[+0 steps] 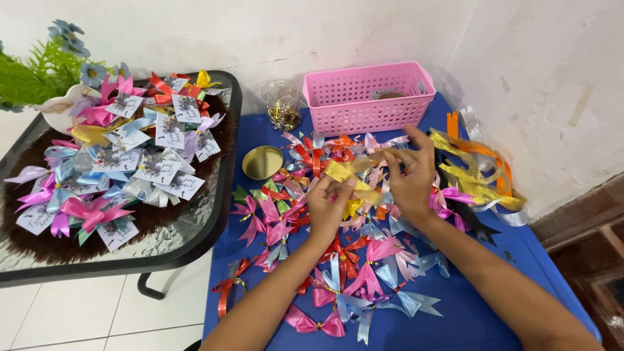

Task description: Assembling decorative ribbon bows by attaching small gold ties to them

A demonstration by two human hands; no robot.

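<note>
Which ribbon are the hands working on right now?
The yellow ribbon, stretched between the left hand and right hand; every other bow lies loose on the blue table.

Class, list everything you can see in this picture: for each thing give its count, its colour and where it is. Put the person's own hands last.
Gold ribbon strip: one, yellow-gold, held between both hands.
Loose ribbon bows: many, pink, red, blue, orange, heaped on the blue table.
Blue table: one, blue, under the hands.
Basket: one, pink, at the blue table's far edge.
Clear jar: one, see-through with gold bits inside, left of the basket.
Lid: one, gold, lying near the jar.
Ribbon lengths: several, gold, orange, silver, black, right side.
Glass table: one, black-framed, at left.
Carded bows: many, mixed colours, on the glass table.
Flowers: one bunch, green and blue, far left.
Left hand: pinching the strip.
Right hand: pinching the strip.
</note>
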